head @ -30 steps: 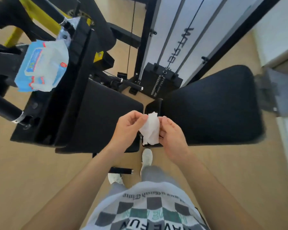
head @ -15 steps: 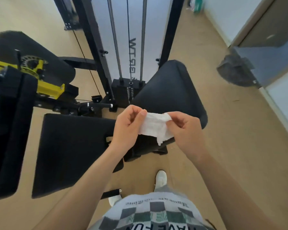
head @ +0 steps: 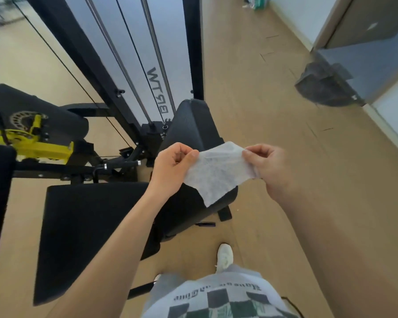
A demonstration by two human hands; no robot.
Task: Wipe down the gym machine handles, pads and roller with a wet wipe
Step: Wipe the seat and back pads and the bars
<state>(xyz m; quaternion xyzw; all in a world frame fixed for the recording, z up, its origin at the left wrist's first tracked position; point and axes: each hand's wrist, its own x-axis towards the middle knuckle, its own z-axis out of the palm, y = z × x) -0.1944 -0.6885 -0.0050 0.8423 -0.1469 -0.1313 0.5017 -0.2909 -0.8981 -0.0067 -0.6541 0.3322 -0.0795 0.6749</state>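
Observation:
A white wet wipe (head: 216, 173) is stretched out flat in the air between my two hands. My left hand (head: 174, 167) pinches its left edge and my right hand (head: 265, 167) pinches its right edge. Below the wipe lies the machine's black back pad (head: 193, 131), tilted away from me. The black seat pad (head: 87, 228) lies lower left. A black roller pad (head: 32, 115) with a yellow adjuster (head: 32, 143) sits at the far left. A short chrome-tipped handle (head: 120, 165) sticks out between them.
The weight stack frame (head: 147, 65) with cables and guide rods rises behind the pads. Wooden floor (head: 262, 88) runs to the right, toward a grey doorway with a dark mat (head: 326, 88). My white shoe (head: 224, 258) stands near the seat.
My hands have pulled apart and unfolded the crumpled wipe into a flat sheet. The view has swung right, so the wipe pack at the left is out of sight.

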